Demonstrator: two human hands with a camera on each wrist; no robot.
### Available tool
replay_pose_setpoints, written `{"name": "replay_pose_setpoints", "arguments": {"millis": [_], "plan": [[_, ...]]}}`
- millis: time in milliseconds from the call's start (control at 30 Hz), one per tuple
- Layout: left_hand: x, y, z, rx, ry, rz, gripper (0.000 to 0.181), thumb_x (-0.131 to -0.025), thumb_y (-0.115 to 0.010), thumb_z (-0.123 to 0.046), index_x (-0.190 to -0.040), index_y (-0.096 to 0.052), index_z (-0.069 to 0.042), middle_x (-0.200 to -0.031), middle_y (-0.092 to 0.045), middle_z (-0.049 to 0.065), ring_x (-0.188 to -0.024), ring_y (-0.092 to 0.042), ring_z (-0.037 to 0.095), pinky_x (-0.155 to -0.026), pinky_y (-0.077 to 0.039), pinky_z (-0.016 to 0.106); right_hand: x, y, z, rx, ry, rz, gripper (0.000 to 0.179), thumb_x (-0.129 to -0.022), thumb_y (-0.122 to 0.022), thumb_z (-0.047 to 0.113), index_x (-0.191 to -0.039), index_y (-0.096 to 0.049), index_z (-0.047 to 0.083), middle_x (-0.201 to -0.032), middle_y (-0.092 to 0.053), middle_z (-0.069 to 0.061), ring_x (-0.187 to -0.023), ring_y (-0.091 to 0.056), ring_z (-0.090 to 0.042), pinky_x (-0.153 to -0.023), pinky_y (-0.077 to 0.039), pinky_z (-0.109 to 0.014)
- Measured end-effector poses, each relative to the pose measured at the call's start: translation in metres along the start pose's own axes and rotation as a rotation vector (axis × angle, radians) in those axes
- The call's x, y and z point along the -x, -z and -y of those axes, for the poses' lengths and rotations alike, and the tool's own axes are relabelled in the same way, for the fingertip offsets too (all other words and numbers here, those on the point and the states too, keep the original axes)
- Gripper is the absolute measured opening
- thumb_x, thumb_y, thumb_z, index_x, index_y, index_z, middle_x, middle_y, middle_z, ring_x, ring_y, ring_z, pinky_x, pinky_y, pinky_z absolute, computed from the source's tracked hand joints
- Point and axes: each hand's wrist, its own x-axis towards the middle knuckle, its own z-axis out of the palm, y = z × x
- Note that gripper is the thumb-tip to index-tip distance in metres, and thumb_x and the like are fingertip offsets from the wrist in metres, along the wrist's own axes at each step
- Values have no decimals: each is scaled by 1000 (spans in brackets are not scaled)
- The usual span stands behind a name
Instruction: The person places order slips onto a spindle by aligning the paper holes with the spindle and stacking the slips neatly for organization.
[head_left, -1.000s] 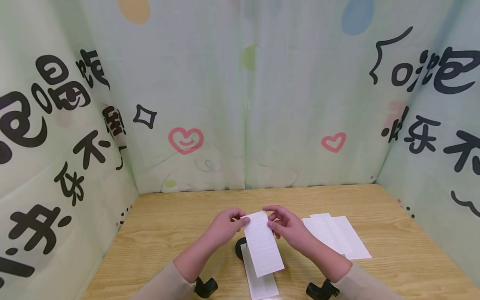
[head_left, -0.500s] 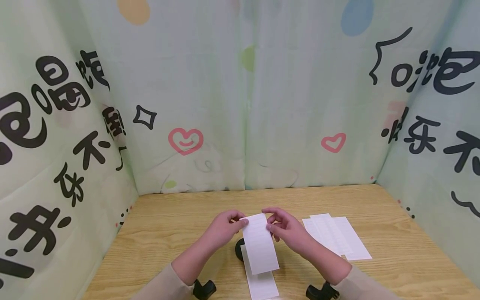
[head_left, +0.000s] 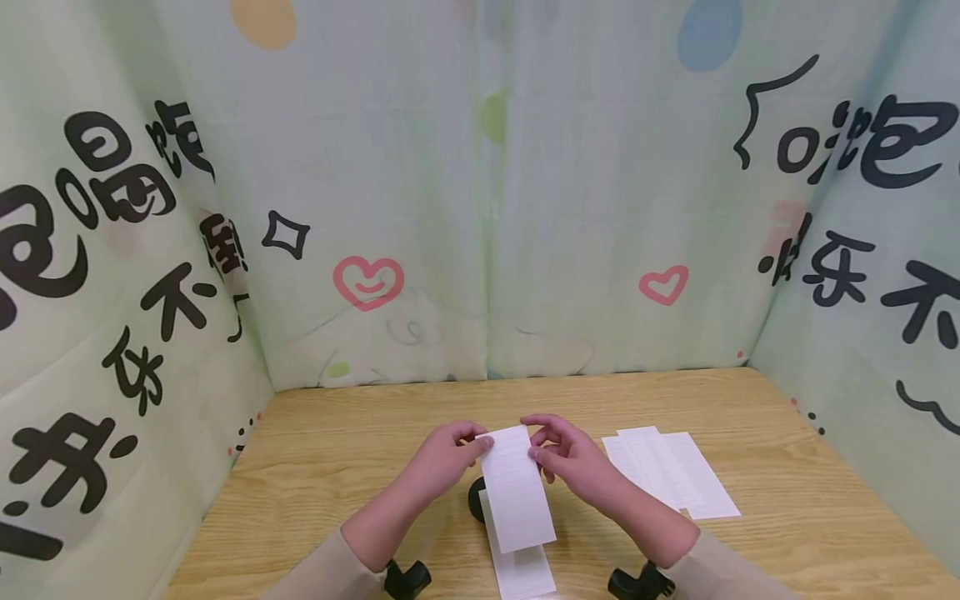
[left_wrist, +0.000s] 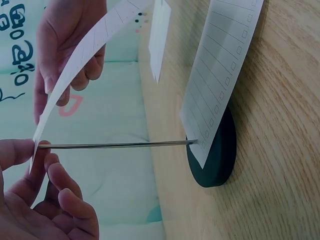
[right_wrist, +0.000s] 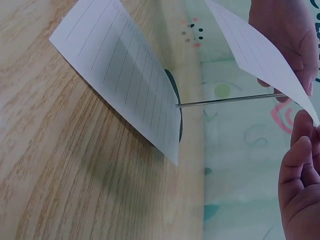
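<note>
A white lined paper slip (head_left: pixel 517 492) is held up by both hands at its far end. My left hand (head_left: pixel 452 454) pinches its left corner, thumb on top. At its right edge, my right hand (head_left: pixel 572 457) holds it between thumb and fingers, the index finger reaching past. Beneath stands a bill spike, a thin metal rod (left_wrist: pixel 115 145) rising from a round black base (left_wrist: pixel 222 160). The rod's top meets the held slip's underside beside my left fingers. Low on the rod, a second slip with checkboxes (left_wrist: pixel 220 65) is threaded, its end over the base.
Several white paper slips (head_left: pixel 675 475) lie overlapping to the right on the wooden table (head_left: pixel 337 433). Printed curtains (head_left: pixel 487 208) enclose the table's back and sides. A black wrist camera (head_left: pixel 407 579) sits at each sleeve.
The near end of the held slip has swung slightly left since a second ago. Both hands keep nearly the same place and grip; the head view has shifted a little.
</note>
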Motion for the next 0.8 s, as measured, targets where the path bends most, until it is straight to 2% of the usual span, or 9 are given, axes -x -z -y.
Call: {"name": "replay_pose_setpoints", "arguments": {"millis": [400,600,800], "plan": [[-1,0,1,-3,1,-2,18,-97,-63,-32,-104,-70,-16,-94,-63,1,-85,-56,22,-69,-46,36,0,-2,2,1,-19,-5,41,-98,-61,8,-137,-51,7,-99,-57,-12,-68,-56,-17,-62,-50,-28],[0,0,3,6,-23,-1,17,-97,-63,-30,-104,-69,-15,-93,-63,1,-83,-57,22,-68,-47,35,0,-4,4,10,-8,-8,44,-96,-64,8,-137,-50,3,-99,-59,-13,-68,-57,-16,-60,-50,-28],[0,0,3,-2,-51,-6,19,-96,-65,-30,-104,-70,-13,-91,-63,2,-81,-57,20,-67,-47,35,-1,-7,5,24,-11,-10,45,-95,-66,11,-137,-51,5,-98,-57,-11,-64,-54,-16,-59,-50,-30]]}}
